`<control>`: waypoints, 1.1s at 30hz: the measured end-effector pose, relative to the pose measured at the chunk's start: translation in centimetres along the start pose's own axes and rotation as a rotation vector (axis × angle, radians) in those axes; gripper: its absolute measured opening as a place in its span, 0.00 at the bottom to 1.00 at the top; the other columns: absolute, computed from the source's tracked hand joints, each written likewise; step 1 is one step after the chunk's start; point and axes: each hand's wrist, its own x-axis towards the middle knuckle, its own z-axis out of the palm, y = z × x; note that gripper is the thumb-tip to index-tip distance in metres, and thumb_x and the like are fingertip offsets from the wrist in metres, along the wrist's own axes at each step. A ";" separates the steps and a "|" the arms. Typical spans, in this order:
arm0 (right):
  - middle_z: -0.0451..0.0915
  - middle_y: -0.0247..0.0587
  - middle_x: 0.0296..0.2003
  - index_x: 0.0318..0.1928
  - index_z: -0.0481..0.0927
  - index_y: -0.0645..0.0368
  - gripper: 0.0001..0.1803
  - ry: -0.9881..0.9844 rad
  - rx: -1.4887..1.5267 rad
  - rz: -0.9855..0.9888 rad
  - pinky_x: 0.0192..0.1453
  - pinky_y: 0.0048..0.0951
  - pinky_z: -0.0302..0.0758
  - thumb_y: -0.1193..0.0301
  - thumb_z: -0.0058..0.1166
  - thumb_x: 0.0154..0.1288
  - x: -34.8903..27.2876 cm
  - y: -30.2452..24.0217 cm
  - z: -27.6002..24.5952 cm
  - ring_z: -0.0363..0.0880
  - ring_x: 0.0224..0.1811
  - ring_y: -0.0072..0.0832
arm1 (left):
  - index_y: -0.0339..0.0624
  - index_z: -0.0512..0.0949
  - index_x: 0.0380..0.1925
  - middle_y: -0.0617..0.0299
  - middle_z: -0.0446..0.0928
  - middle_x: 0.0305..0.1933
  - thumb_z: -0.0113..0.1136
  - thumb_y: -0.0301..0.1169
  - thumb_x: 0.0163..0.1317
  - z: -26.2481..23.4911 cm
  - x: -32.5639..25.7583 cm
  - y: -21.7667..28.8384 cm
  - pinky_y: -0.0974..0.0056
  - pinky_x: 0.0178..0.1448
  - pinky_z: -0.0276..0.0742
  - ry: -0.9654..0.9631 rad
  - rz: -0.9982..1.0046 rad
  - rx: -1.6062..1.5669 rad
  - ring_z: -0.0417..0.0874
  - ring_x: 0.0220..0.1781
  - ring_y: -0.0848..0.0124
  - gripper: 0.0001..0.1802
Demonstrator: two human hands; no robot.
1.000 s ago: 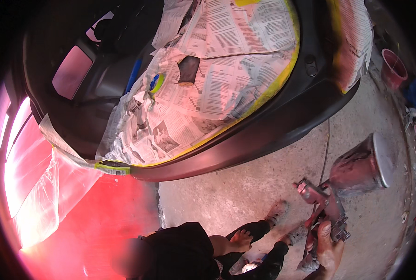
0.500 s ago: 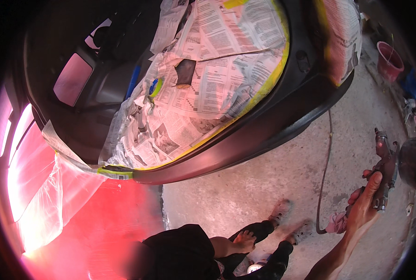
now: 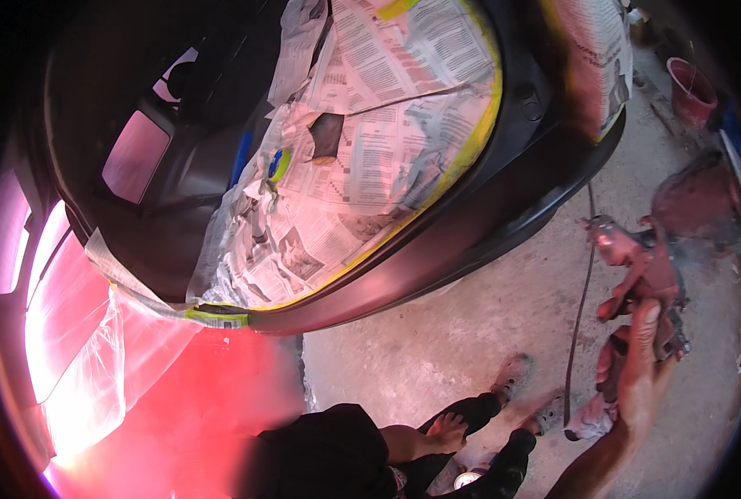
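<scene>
My right hand [image 3: 643, 366] is closed around a spray gun [image 3: 636, 266] smeared with reddish paint, thumb along its body. The gun's dark reddish cup [image 3: 699, 200] sticks out on the far side. A stained pink cloth [image 3: 595, 414] hangs by my wrist, beside the thin air hose [image 3: 580, 324]. My left hand [image 3: 447, 432] lies on my black-trousered leg, fingers spread and holding nothing. In front of me is a dark vehicle body part [image 3: 437, 266], its opening masked with newspaper [image 3: 379, 158] and yellow tape [image 3: 482, 145].
A roll of tape [image 3: 279, 165] sits on the newspaper. Clear plastic film [image 3: 108, 366] hangs at the left above a red surface [image 3: 204, 416] under bright light. A reddish bucket [image 3: 691, 93] stands far right on the concrete floor [image 3: 420, 358]. An open tin [image 3: 467, 480] is near my legs.
My right hand has shifted slightly left and turned the spray gun, so its cup shows more. The view has moved a little. My left hand stays on my leg.
</scene>
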 end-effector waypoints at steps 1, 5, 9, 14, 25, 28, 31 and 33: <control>0.79 0.31 0.34 0.47 0.79 0.61 0.27 0.045 -0.037 -0.002 0.19 0.20 0.59 0.47 0.49 0.73 0.3 0.0 0.0 0.65 0.18 0.15 | 0.45 0.79 0.52 0.49 0.72 0.61 0.62 0.43 0.52 0.2 0.0 0.3 0.47 0.63 0.70 -0.030 0.006 -0.014 0.69 0.65 0.50 0.26; 0.78 0.33 0.38 0.48 0.75 0.61 0.30 0.064 -0.139 -0.154 0.18 0.19 0.57 0.43 0.42 0.75 1.0 3.0 0.9 0.64 0.16 0.14 | 0.44 0.78 0.54 0.49 0.70 0.64 0.61 0.43 0.54 -2.0 0.3 0.5 0.46 0.67 0.68 -0.179 -0.026 -0.026 0.67 0.68 0.50 0.27; 0.76 0.32 0.33 0.47 0.74 0.61 0.28 -0.035 -0.102 -0.180 0.20 0.19 0.59 0.45 0.41 0.76 -1.9 5.9 2.6 0.65 0.18 0.14 | 0.43 0.77 0.55 0.48 0.67 0.67 0.61 0.43 0.54 -1.8 0.0 0.0 0.45 0.70 0.64 -0.138 -0.051 -0.009 0.64 0.71 0.50 0.28; 0.73 0.36 0.26 0.41 0.73 0.65 0.25 -0.565 -0.113 -0.060 0.24 0.28 0.63 0.50 0.49 0.73 -4.6 7.1 6.1 0.70 0.22 0.22 | 0.43 0.76 0.55 0.48 0.67 0.66 0.61 0.41 0.53 -0.7 -0.6 0.1 0.45 0.70 0.63 -0.170 -0.097 -0.055 0.64 0.69 0.51 0.28; 0.79 0.41 0.30 0.34 0.77 0.63 0.15 -0.659 -0.130 0.079 0.32 0.30 0.75 0.62 0.59 0.69 -7.9 8.7 7.9 0.78 0.28 0.25 | 0.41 0.78 0.53 0.47 0.68 0.65 0.61 0.38 0.52 1.2 -0.2 0.6 0.39 0.70 0.61 -0.074 -0.134 -0.114 0.63 0.71 0.48 0.26; 0.79 0.41 0.29 0.34 0.77 0.63 0.14 -0.478 -0.164 0.026 0.32 0.31 0.74 0.63 0.59 0.68 -7.1 8.4 6.8 0.78 0.27 0.27 | 0.40 0.78 0.52 0.46 0.66 0.66 0.60 0.38 0.54 3.6 -0.3 0.4 0.38 0.71 0.60 0.025 -0.136 -0.118 0.62 0.71 0.48 0.25; 0.78 0.41 0.28 0.34 0.76 0.63 0.14 -0.296 -0.209 -0.036 0.31 0.31 0.74 0.64 0.59 0.67 -5.9 8.8 6.7 0.78 0.27 0.28 | 0.40 0.78 0.51 0.46 0.66 0.65 0.60 0.38 0.54 3.2 -0.4 0.0 0.38 0.70 0.60 -0.014 -0.106 -0.143 0.62 0.71 0.48 0.24; 0.78 0.41 0.28 0.35 0.76 0.64 0.14 -0.242 -0.215 -0.047 0.31 0.31 0.74 0.64 0.60 0.67 -5.5 9.2 7.1 0.79 0.26 0.28 | 0.40 0.77 0.51 0.46 0.67 0.64 0.60 0.38 0.54 2.8 -0.8 -0.2 0.38 0.70 0.60 0.011 -0.097 -0.133 0.62 0.71 0.48 0.24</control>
